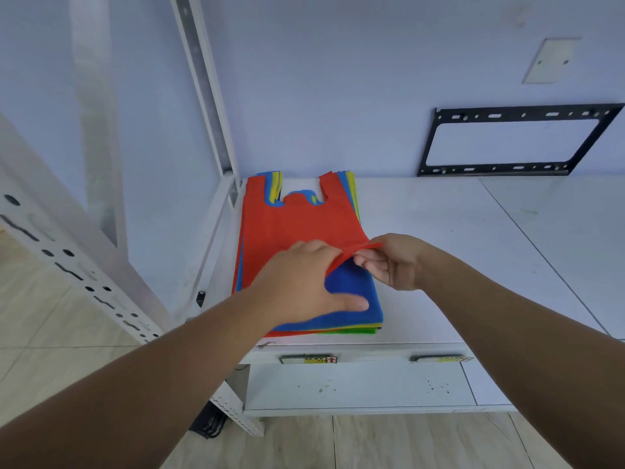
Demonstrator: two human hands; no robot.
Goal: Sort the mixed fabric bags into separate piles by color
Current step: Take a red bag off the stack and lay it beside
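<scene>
A stack of flat fabric bags lies at the left end of a white table (456,231). On top is a red bag (297,228) with its near right corner lifted. A blue bag (351,289) shows beneath that corner, and yellow and green edges (358,330) peek out lower in the stack. My right hand (392,262) pinches the raised red corner. My left hand (304,282) rests on the stack, fingers at the red edge and thumb lying on the blue bag.
A white perforated metal rack post (203,79) rises just left of the stack. A black wall bracket (514,140) hangs on the wall behind the table's right part. A drawer front (355,384) sits below the table edge, above a tiled floor.
</scene>
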